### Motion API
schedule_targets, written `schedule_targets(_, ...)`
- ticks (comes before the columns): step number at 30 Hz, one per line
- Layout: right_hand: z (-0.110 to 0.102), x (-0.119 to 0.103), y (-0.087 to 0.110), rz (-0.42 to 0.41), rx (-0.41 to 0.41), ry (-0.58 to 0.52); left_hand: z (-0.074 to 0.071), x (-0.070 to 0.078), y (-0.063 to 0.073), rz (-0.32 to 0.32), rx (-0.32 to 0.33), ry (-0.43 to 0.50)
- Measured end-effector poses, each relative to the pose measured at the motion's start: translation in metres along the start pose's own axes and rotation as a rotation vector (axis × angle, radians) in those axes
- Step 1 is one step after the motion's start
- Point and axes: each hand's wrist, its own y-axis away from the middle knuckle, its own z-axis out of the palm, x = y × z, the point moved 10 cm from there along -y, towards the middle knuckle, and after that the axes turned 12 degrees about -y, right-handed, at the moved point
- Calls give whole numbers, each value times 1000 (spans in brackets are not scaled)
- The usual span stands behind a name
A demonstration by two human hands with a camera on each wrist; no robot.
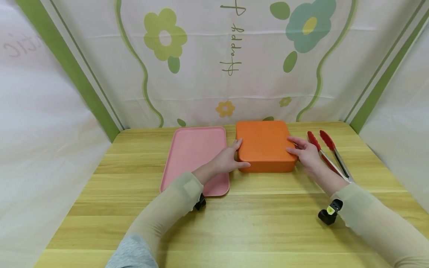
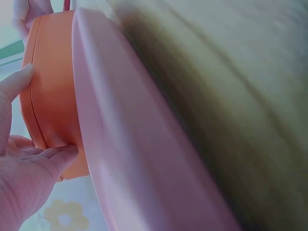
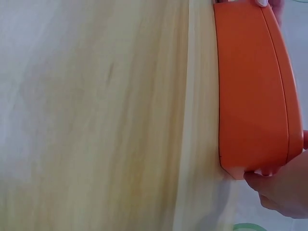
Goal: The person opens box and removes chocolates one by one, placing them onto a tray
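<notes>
An orange lidded box (image 1: 263, 143) sits toward the back of the wooden table, right of centre. A thin seam runs round its side below the lid, as both wrist views show. My left hand (image 1: 225, 159) grips the box's left side, its thumb near the front corner and its fingers farther back. On the opposite side, my right hand (image 1: 308, 156) holds the right edge, with fingertips on the lid's rim and the thumb low at the corner in the right wrist view. Parts of both hands' fingers are hidden behind the box.
A pink rectangular tray (image 1: 194, 149) lies left of the box, under my left forearm. Red-tipped metal tongs (image 1: 327, 140) lie to the right, partly behind my right wrist. A flower-printed curtain (image 1: 197, 82) hangs along the table's back edge.
</notes>
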Motion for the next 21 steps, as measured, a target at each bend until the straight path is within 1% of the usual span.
schedule_targets(5, -1, 0, 2, -17, 14, -127, 0, 0, 1, -7, -1, 1)
schedule_targets(9, -2, 1, 2, -17, 23, -161, 0, 1, 1, -13, -7, -3)
schedule_targets(13, 0, 3, 2, 18, 16, -119, -1, 1, 2, -14, -4, -3)
schedule_targets(15, 2, 4, 2, 30, 9, -76, -1, 0, 2, -12, -1, -4)
schedule_targets(21, 2, 2, 2, 20, -14, 21, -1, 0, 2, -2, -1, -5)
